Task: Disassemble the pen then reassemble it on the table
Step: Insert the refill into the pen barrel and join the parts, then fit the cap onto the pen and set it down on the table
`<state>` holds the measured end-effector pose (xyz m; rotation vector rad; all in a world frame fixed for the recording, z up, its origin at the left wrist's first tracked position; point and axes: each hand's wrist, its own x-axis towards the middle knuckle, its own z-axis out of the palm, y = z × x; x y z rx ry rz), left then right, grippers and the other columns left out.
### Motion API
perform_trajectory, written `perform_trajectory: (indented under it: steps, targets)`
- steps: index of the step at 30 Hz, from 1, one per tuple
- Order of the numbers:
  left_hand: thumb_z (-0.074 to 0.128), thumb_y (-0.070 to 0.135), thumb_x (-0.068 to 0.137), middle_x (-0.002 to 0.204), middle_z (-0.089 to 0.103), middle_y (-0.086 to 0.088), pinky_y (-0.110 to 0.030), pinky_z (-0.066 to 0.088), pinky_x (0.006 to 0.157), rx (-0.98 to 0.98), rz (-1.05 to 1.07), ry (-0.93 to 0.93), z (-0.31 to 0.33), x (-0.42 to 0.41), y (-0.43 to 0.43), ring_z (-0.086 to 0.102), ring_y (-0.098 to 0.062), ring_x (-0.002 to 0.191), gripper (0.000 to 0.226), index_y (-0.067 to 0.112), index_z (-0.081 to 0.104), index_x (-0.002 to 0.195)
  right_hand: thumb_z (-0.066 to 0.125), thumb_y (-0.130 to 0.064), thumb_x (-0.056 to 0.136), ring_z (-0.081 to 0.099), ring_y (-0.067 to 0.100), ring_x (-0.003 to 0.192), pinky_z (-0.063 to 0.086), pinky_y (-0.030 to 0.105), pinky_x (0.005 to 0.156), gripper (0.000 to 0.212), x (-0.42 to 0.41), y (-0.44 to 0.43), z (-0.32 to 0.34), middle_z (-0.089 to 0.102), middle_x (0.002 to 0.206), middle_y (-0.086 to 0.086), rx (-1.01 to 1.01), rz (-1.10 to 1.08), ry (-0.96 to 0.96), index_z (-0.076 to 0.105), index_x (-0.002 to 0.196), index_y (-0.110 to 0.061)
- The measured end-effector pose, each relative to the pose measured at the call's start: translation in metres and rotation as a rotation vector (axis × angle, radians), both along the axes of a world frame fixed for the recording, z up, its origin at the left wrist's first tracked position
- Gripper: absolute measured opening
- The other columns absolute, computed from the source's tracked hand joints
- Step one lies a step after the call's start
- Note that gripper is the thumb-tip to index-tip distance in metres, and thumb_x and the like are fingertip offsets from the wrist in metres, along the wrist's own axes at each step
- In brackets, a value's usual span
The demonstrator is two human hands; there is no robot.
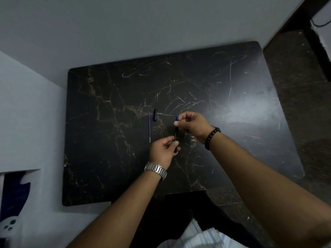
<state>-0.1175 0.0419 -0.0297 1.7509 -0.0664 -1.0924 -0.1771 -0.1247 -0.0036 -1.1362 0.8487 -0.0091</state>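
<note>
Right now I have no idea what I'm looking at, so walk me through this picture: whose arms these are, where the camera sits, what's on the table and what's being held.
There is no machine here. The single picture comes from a camera worn on a person's head, looking forward and down, so the two bare arms reaching in from the bottom are that person's own.

The left hand, with a metal watch on its wrist, and the right hand, with a beaded bracelet, both have a grip on a dark pen barrel, one at each end, above the table.

The table is dark with marble-like veins. On it lie two loose pen parts: a thin refill and, just right of it, a short black cap.
</note>
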Motion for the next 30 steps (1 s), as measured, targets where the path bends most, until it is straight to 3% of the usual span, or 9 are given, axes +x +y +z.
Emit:
perform_trajectory:
  steps: [2, 4, 11, 15, 17, 23, 25, 30]
  targets:
    - [0.07, 0.006, 0.09, 0.095, 0.078, -0.005, -0.031, 0.061, 0.071, -0.002, 0.008, 0.003, 0.001, 0.001, -0.001, 0.077, -0.019, 0.081, 0.024, 0.027, 0.071, 0.101, 0.063, -0.005, 0.093, 0.068, 0.01, 0.084, 0.055, 0.026, 0.074, 0.017, -0.001, -0.001, 0.001, 0.075, 0.097, 0.0, 0.066, 0.033, -0.009, 0.07, 0.104, -0.015]
    - [0.07, 0.005, 0.09, 0.096, 0.078, -0.006, -0.031, 0.061, 0.071, 0.0, 0.012, 0.008, 0.001, 0.003, -0.001, 0.077, -0.019, 0.081, 0.024, 0.022, 0.072, 0.106, 0.057, -0.004, 0.097, 0.071, 0.008, 0.088, 0.056, 0.025, 0.075, 0.022, -0.003, -0.002, 0.002, 0.079, 0.099, -0.003, 0.086, 0.071, -0.009, 0.072, 0.106, -0.016]
    - [0.068, 0.004, 0.091, 0.098, 0.077, -0.008, -0.028, 0.061, 0.069, 0.011, -0.005, 0.013, 0.001, 0.002, 0.002, 0.077, -0.017, 0.08, 0.028, 0.011, 0.068, 0.119, 0.072, -0.005, 0.086, 0.07, 0.003, 0.074, 0.051, 0.026, 0.073, 0.014, 0.001, 0.003, -0.004, 0.076, 0.076, -0.008, -0.059, 0.017, 0.087, 0.071, 0.086, -0.018]
    - [0.068, 0.004, 0.092, 0.096, 0.077, -0.005, -0.027, 0.061, 0.068, 0.013, -0.001, 0.024, 0.001, 0.001, 0.004, 0.076, -0.016, 0.079, 0.023, 0.02, 0.07, 0.109, 0.075, -0.007, 0.083, 0.071, 0.009, 0.081, 0.056, 0.032, 0.082, 0.013, 0.002, 0.008, -0.007, 0.076, 0.076, -0.007, -0.084, 0.005, 0.112, 0.071, 0.084, -0.019]
    - [0.068, 0.003, 0.092, 0.094, 0.077, -0.004, -0.027, 0.061, 0.068, 0.015, 0.018, 0.038, 0.001, 0.001, 0.006, 0.076, -0.015, 0.078, 0.023, 0.024, 0.07, 0.103, 0.075, -0.006, 0.084, 0.072, 0.011, 0.083, 0.057, 0.031, 0.081, 0.012, 0.003, 0.01, -0.005, 0.076, 0.079, -0.005, -0.06, 0.013, 0.104, 0.072, 0.086, -0.018]
    - [0.068, 0.002, 0.091, 0.087, 0.076, 0.0, -0.022, 0.06, 0.062, 0.043, 0.096, -0.011, -0.001, 0.009, 0.021, 0.074, -0.01, 0.071, 0.021, 0.012, 0.071, 0.11, 0.071, -0.016, 0.089, 0.069, 0.012, 0.075, 0.057, 0.031, 0.076, 0.003, 0.029, 0.001, 0.002, 0.073, 0.082, -0.001, 0.141, 0.124, 0.083, 0.072, 0.092, -0.017]
    - [0.069, 0.002, 0.091, 0.088, 0.076, -0.002, -0.023, 0.06, 0.062, 0.065, 0.115, -0.027, -0.004, 0.013, 0.029, 0.074, -0.012, 0.073, 0.022, 0.009, 0.071, 0.112, 0.067, -0.018, 0.093, 0.068, 0.013, 0.074, 0.059, 0.03, 0.071, 0.003, 0.051, -0.003, -0.003, 0.072, 0.084, 0.0, 0.025, 0.106, 0.168, 0.07, 0.092, -0.018]
    - [0.069, 0.004, 0.091, 0.097, 0.076, -0.009, -0.03, 0.061, 0.07, 0.104, 0.147, -0.029, -0.01, 0.02, 0.046, 0.076, -0.02, 0.081, 0.024, 0.009, 0.069, 0.115, 0.065, -0.022, 0.091, 0.066, 0.024, 0.104, 0.051, 0.03, 0.08, 0.021, 0.104, -0.001, -0.022, 0.068, 0.114, 0.007, -0.688, 0.312, 0.406, 0.067, 0.111, -0.016]
